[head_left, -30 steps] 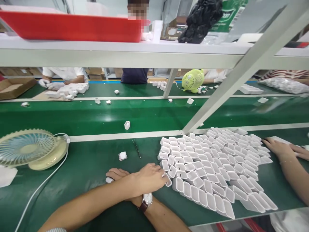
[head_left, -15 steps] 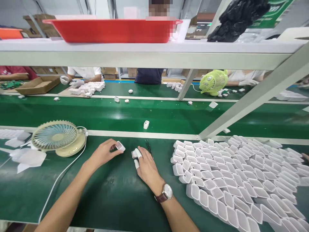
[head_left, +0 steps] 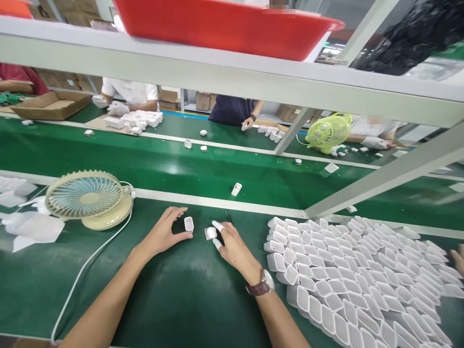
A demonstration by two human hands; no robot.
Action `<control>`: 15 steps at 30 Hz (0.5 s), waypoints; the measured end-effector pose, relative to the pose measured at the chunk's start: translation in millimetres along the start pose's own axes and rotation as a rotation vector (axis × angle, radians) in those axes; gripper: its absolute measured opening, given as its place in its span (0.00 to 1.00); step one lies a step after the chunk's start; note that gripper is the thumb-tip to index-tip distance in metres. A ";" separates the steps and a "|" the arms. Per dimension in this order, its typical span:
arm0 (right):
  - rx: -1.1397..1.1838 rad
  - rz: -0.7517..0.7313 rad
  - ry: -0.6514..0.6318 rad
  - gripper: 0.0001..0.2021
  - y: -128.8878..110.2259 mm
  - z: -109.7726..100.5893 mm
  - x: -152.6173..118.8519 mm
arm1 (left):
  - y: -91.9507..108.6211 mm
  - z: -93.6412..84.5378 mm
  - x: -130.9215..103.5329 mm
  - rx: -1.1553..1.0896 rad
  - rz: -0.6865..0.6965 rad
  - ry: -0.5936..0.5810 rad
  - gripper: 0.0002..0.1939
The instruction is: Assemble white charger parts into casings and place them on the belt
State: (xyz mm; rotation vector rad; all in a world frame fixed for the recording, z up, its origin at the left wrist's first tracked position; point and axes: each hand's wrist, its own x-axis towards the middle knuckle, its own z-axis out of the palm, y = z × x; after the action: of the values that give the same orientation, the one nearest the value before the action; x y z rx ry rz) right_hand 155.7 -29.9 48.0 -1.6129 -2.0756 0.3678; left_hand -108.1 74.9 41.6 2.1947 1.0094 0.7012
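Observation:
A small hollow white plastic housing point(head_left: 189, 224) stands on the green table with its opening up. My left hand point(head_left: 163, 234) is open around its left side, thumb and fingers spread. To the right lies a small white part with a clear, shiny edge point(head_left: 210, 233); its exact kind is too small to make out. My right hand point(head_left: 235, 251) is open beside that part, its white-covered thumb and forefinger apart and close to it. Dark tweezers point(head_left: 229, 218) lie just beyond the right fingers, partly hidden.
Many hollow white housings point(head_left: 348, 280) stand packed in rows at right. A cream fan point(head_left: 90, 198) with a white cable is at left. Beyond the ledge, a green conveyor point(head_left: 174, 166) carries a few white parts. A slanted post point(head_left: 348, 183) and shelf beam point(head_left: 217, 79) cross ahead; co-workers sit opposite.
My left hand has let go of the white housing, which now stands on the table. The right thumb and forefinger have parted from the small white part. The camera view has tilted.

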 end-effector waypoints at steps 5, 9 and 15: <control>0.067 -0.002 -0.006 0.26 6.4 3.3 1.2 | -4.1 12.0 -6.8 0.003 -0.023 0.012 0.43; 0.107 -0.033 -0.023 0.22 8.8 9.0 0.0 | -3.6 23.8 -7.0 0.074 -0.022 -0.002 0.39; 0.094 0.018 -0.017 0.26 9.5 12.9 -6.1 | -7.6 31.4 -8.0 0.147 -0.006 -0.016 0.38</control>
State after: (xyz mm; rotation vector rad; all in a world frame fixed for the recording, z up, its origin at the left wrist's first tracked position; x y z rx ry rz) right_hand 157.9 -32.2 31.1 -1.5797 -2.0263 0.4800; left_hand -94.9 62.8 13.5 2.3185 1.0892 0.6229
